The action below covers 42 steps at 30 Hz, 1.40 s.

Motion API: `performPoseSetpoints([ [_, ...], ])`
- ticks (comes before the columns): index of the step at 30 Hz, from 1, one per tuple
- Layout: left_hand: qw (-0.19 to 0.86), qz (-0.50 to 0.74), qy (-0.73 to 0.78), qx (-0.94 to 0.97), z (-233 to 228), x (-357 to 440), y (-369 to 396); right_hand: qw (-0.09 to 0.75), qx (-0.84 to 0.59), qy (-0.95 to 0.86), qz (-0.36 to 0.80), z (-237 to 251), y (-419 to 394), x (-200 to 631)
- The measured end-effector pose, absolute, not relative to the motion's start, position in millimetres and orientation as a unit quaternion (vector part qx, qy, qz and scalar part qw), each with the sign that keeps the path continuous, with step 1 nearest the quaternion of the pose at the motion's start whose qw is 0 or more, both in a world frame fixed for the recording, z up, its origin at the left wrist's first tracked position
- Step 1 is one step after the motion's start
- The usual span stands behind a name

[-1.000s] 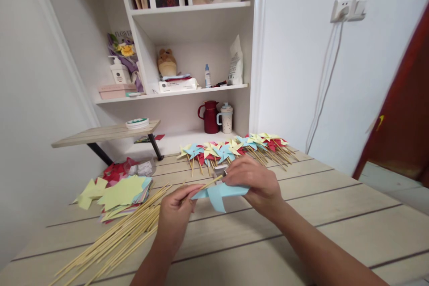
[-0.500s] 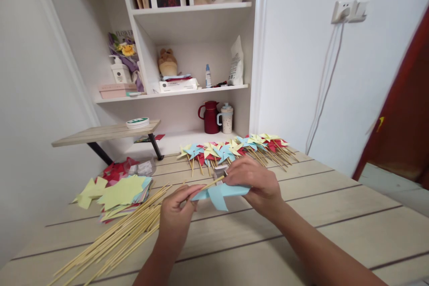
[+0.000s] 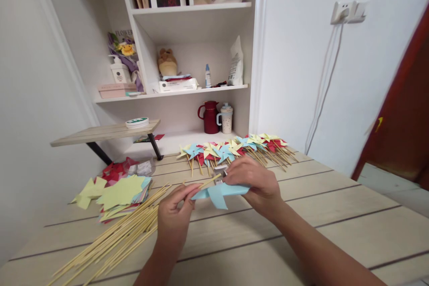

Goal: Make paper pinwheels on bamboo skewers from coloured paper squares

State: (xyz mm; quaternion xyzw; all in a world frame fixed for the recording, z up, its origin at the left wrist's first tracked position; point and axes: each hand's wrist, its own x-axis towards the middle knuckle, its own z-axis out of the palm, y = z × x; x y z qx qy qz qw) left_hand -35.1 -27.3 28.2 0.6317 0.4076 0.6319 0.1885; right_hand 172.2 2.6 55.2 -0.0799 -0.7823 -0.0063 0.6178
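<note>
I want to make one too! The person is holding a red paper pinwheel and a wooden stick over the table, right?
Not quite: the paper pinwheel is light blue, not red. The head view shows the right hand holding it and the left hand holding the wooden stick over the table.

The right hand (image 3: 256, 183) covers the middle of the blue pinwheel (image 3: 217, 193), hiding where the skewer (image 3: 209, 182) meets it. The skewer pile (image 3: 110, 237) runs off the bottom edge.

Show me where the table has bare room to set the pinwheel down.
Bare planks of the table right of the right hand, in front of the finished pinwheels. Crowded on the left: skewers and paper squares beside the left hand.
</note>
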Motion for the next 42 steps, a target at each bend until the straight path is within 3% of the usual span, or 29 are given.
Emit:
performPoseSetpoints([
  [23, 0.213, 0.633, 0.423, 0.612, 26.8, -28.6, -31.4, 0.613, -0.089, -0.785, -0.006, 53.3, 3.5, 173.0],
  [42, 0.413, 0.573, 0.429, 0.562, 24.3, -29.2, -25.9, 0.609, -0.090, -0.788, -0.006, 55.2, 0.4, 172.2],
])
